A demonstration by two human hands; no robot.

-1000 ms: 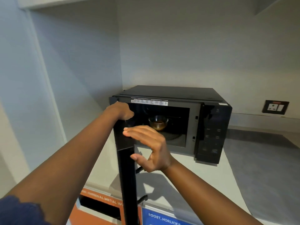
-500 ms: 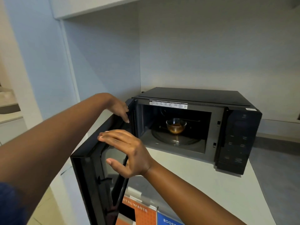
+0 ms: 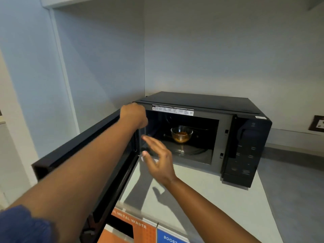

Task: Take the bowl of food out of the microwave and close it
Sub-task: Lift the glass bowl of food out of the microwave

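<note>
Glass bowl (image 3: 181, 134) of orange-brown food sat inside the open microwave (image 3: 201, 137) at the worktop's (image 3: 219, 199) back corner.

The clear bowl stood on the turntable. The left hand (image 3: 134, 115) curled on the door's (image 3: 84, 155) top edge; the right hand (image 3: 157, 160), fingers spread and empty, hovered before the opening.

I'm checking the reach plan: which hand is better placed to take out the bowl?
Probably the right hand: open and empty at the cavity mouth, facing the clear glass bowl of brown food. The left hand is busy at the top corner of the open black microwave door.
</note>
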